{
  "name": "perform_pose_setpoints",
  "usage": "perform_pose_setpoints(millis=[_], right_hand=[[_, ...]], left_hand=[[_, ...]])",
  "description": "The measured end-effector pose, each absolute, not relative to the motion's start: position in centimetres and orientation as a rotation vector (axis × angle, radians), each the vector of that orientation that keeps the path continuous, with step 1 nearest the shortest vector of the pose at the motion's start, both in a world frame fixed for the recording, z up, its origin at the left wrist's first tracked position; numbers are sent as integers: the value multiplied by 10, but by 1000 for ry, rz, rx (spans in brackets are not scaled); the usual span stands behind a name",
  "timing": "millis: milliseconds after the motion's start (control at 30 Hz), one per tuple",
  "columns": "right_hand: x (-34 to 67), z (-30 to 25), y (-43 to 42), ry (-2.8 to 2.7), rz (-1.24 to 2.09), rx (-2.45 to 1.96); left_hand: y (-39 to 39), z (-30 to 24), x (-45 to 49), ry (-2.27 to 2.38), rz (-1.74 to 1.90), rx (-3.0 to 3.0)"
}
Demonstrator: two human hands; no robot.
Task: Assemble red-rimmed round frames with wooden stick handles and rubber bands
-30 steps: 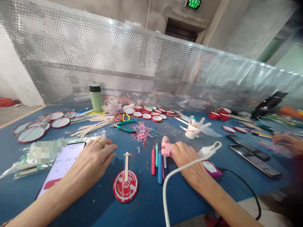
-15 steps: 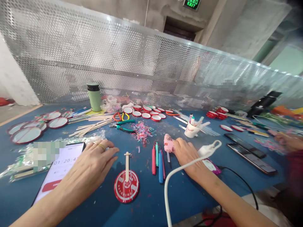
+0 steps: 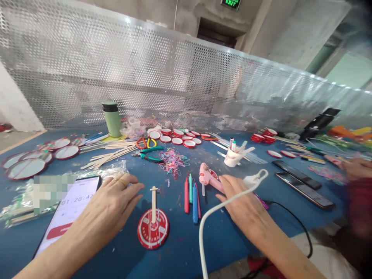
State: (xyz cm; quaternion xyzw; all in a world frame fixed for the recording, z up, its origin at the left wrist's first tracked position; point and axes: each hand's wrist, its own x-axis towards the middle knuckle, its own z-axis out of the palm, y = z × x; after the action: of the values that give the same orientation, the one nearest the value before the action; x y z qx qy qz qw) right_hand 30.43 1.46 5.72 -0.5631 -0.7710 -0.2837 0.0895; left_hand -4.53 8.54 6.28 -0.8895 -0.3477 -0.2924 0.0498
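My left hand lies flat and open on the blue table, a ring on one finger, between a phone showing a timer and a red round disc with a wooden stick glued on it. My right hand rests on the table with fingers stretched out, its fingertips just beside the handle of a pink glue gun that lies on its side. The gun's white cable runs across my right hand toward me. Several coloured markers lie between the disc and the gun.
A perforated metal screen closes the table's far edge. Before it are a green flask, craft sticks, pliers, rubber bands, small red-rimmed mirrors, a paper cup and two phones. Another person's hand is at right.
My right hand has let go of the glue gun and drawn back a little; the gun now lies on the table. My left hand has stayed put.
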Motion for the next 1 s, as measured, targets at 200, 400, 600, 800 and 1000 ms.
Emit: perform_pose_setpoints(millis=[200, 400, 600, 800, 1000], right_hand=[[258, 47, -5, -2179, -759, -1596], [223, 33, 12, -2076, -865, -1735], [202, 32, 11, -2075, -976, -1785], [182, 28, 13, -2102, -882, -1809], [185, 36, 6, -2076, -866, -1771]], left_hand=[[82, 65, -43, -1064, -909, -2704], [88, 65, -50, -1099, -986, -2613], [84, 71, -53, -1069, -959, -2617], [86, 69, -52, -1025, -955, -2659], [74, 88, -64, -1109, -1007, -2662]])
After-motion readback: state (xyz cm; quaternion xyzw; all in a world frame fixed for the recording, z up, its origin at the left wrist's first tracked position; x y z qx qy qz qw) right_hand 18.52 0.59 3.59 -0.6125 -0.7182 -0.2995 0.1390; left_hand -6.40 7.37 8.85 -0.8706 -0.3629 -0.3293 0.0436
